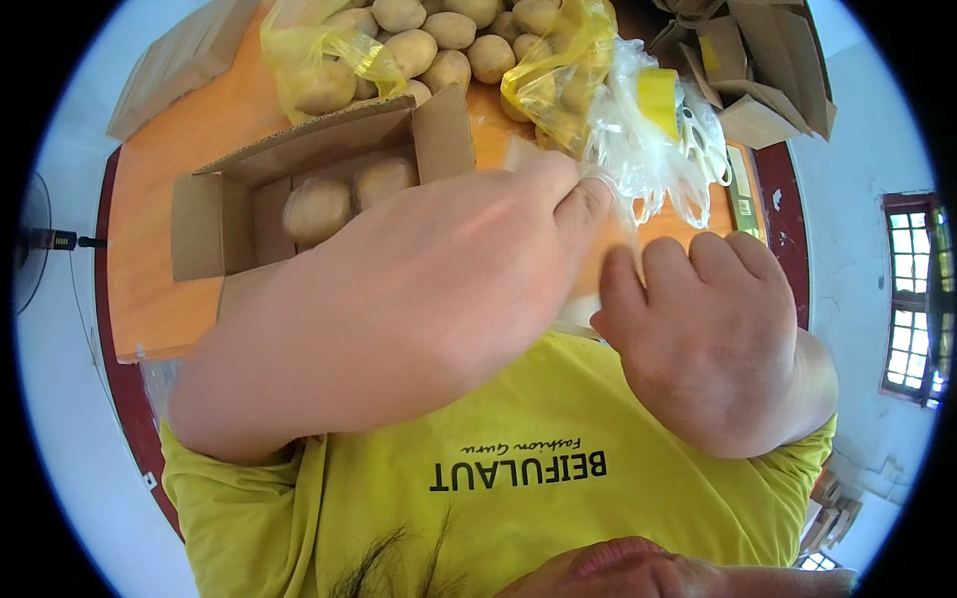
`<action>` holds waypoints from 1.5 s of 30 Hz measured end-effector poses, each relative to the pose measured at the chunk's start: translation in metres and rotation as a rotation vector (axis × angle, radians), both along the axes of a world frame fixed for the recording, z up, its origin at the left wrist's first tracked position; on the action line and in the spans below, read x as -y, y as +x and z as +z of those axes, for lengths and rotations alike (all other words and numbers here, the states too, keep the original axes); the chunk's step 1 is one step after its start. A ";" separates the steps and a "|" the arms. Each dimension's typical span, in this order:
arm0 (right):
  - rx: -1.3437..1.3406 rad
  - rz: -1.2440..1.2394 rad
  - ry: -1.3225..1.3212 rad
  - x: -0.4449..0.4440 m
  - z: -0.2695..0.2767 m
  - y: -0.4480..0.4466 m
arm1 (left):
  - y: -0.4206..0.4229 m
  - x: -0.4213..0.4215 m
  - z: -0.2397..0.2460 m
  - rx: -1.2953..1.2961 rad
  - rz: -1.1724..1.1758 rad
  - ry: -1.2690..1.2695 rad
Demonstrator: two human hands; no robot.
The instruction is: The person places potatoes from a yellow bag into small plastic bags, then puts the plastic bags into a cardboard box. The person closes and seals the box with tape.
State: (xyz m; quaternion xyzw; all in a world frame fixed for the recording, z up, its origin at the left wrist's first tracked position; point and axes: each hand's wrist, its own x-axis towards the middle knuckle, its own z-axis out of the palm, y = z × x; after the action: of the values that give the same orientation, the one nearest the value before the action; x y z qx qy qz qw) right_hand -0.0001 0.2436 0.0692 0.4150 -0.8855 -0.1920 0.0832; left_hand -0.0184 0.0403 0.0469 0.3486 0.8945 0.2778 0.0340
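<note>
My left hand (478, 254) reaches across to the middle, thumb and fingers pinching thin clear plastic (622, 228). To its right my right hand (703, 329) has its fingers curled on the same plastic, which stretches between both hands. Part of the plastic is hidden behind them. Under my left forearm stands an open cardboard box (202, 224). Inside lie two potatoes (318, 211) that look wrapped in clear film. Beyond the box, many loose potatoes (448, 69) lie in an open yellow plastic bag (553, 97).
White plastic bags (635, 134), a yellow tape roll (658, 103) and white-handled scissors (699, 146) lie at the right of the orange table (164, 157). Open cardboard boxes (777, 67) stand back right. A stack of flat cardboard (183, 67) is back left. A fan (34, 239) stands at left.
</note>
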 end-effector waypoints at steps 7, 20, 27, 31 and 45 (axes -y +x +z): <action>-0.076 0.003 0.032 -0.001 -0.003 -0.001 | 0.001 0.002 0.001 -0.011 -0.003 -0.046; 0.039 -0.041 -0.041 -0.004 0.020 -0.006 | 0.008 0.014 -0.010 -0.264 0.135 0.130; 0.048 -0.035 -0.022 0.002 0.004 -0.020 | 0.003 0.006 -0.027 -0.154 0.288 0.122; 0.052 -0.044 0.007 0.003 -0.003 -0.037 | -0.007 0.007 -0.022 -0.078 0.311 0.006; 0.769 0.319 -0.814 -0.004 0.004 -0.139 | -0.016 0.019 -0.033 0.031 0.373 0.019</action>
State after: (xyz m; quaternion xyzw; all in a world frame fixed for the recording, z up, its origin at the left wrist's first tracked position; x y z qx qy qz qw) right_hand -0.1387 0.2479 0.0727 0.5178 -0.7810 0.3433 -0.0637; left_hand -0.0339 0.0211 0.0141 0.1729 0.9403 0.2931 -0.0076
